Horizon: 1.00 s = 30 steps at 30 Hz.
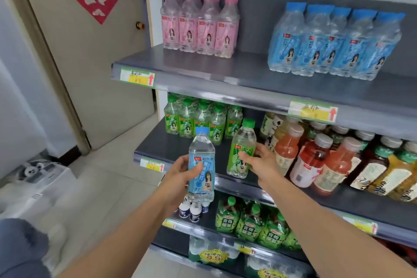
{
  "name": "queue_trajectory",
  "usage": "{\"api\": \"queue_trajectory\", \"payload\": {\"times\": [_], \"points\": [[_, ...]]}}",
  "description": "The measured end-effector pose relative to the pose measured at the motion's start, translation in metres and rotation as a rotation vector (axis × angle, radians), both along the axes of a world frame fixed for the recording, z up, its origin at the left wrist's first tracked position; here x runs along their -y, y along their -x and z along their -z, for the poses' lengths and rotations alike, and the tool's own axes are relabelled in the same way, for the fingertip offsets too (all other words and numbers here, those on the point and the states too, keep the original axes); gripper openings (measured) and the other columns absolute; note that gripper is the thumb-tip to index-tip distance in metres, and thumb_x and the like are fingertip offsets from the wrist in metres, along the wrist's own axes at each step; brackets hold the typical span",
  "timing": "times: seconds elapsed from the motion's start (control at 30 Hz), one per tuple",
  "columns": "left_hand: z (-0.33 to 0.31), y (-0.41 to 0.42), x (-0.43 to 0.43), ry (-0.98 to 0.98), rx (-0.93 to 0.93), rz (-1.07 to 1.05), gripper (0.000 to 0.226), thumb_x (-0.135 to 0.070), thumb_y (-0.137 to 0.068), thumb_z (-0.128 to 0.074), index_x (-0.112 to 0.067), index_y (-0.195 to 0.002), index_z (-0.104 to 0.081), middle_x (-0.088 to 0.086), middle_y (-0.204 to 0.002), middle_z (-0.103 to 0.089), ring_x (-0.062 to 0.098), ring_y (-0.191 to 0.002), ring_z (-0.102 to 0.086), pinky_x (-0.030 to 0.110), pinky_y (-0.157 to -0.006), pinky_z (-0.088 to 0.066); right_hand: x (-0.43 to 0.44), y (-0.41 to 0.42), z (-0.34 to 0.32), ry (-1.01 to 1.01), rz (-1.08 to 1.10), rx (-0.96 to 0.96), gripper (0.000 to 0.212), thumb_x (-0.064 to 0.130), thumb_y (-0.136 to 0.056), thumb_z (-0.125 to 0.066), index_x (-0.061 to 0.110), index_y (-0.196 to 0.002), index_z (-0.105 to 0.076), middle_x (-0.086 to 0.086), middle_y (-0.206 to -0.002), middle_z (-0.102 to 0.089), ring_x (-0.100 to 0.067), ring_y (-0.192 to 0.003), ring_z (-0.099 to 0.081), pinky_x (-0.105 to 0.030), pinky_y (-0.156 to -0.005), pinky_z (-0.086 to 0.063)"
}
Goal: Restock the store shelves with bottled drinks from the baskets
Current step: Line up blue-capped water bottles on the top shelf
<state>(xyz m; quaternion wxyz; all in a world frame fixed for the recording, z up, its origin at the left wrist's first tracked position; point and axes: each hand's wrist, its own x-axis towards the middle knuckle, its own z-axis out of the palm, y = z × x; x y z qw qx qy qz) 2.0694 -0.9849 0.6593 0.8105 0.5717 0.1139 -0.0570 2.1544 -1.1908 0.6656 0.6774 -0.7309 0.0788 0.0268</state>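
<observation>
My left hand (pixel 180 176) holds a clear soda bottle with a blue cap and blue label (pixel 201 165) upright in front of the shelves. My right hand (pixel 259 162) grips a green-capped, green-labelled soda bottle (pixel 242 149) standing at the front of the second shelf (pixel 158 142), right of a group of matching green bottles (pixel 198 119). On the top shelf (pixel 225 70) stand a row of pink-labelled bottles (pixel 198 25) at the left and several blue-labelled bottles (pixel 334 43) at the right.
Juice and tea bottles (pixel 316 158) crowd the second shelf to the right of my hand. Green tea bottles (pixel 250 223) and small white bottles (pixel 191 210) fill the third shelf. A door (pixel 90 52) and a white box (pixel 38 183) on the floor lie to the left.
</observation>
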Motion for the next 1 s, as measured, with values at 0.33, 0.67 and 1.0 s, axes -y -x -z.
{"api": "queue_trajectory", "payload": {"times": [0.33,0.67,1.0], "points": [[0.043,-0.088,-0.030,0.031,-0.014,0.064,0.035,-0.013,-0.088,-0.061,-0.009,-0.122,-0.052,0.011,-0.122,-0.065,0.030,-0.110,-0.064,0.048,-0.095,-0.050,-0.023,-0.101,0.058,0.087,0.077,0.050,0.048,0.004,-0.080,-0.074,0.011,-0.125,-0.058,0.000,-0.110,-0.063,-0.012,-0.099,-0.059,-0.009,-0.066,-0.043],[0.057,-0.117,-0.036,0.045,-0.037,0.106,0.033,-0.009,-0.091,-0.057,-0.009,-0.124,-0.052,0.010,-0.121,-0.065,0.028,-0.109,-0.065,0.043,-0.090,-0.053,-0.031,-0.143,0.073,0.126,0.028,0.080,0.055,0.001,-0.084,-0.070,0.016,-0.133,-0.053,0.004,-0.116,-0.062,0.004,-0.092,-0.058,-0.008,-0.072,-0.045],[0.057,-0.121,-0.033,0.055,-0.035,0.124,0.036,-0.009,-0.091,-0.057,-0.008,-0.126,-0.050,0.011,-0.124,-0.063,0.029,-0.113,-0.062,0.046,-0.096,-0.050,-0.031,-0.162,0.084,0.291,0.047,0.081,0.059,0.015,-0.088,-0.067,0.023,-0.142,-0.044,-0.002,-0.131,-0.059,-0.018,-0.116,-0.057,-0.030,-0.096,-0.045]]}}
